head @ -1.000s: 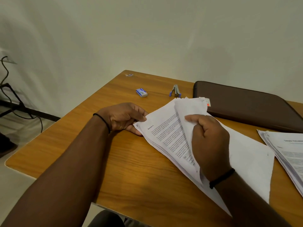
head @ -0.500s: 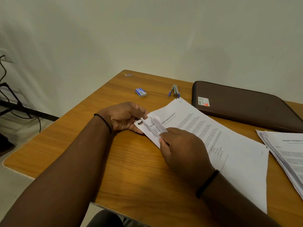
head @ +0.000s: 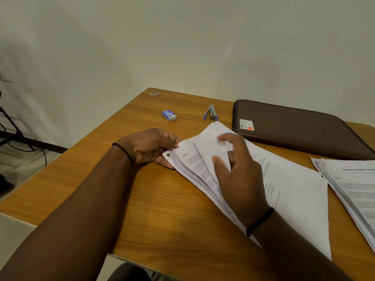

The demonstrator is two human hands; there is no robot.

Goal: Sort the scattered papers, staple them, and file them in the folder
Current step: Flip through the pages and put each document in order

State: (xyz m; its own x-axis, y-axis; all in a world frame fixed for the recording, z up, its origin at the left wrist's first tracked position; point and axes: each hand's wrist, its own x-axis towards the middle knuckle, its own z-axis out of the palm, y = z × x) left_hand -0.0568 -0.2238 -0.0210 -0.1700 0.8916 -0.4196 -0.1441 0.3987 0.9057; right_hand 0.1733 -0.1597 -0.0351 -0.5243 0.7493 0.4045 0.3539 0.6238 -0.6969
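While the left hand (head: 151,147) pinches the near-left corner of the sheaf of papers (head: 284,187), the sheets stay aligned at that corner and can be turned like a booklet. The grip of this hand is closed on the corner, thumb under and fingers on top. The right hand (head: 239,171) hovers over the raised pages with fingers spread and relaxed, holding nothing firmly; its fingertips are blurred, so I judge it is leafing through to check the page order. A second stack of papers (head: 353,189) lies apart at the right edge of the desk (head: 154,199), probably already sorted. The stapler (head: 211,112) and the box of staples (head: 169,115) wait on the far side, and the brown folder (head: 300,130) lies closed at the far right.
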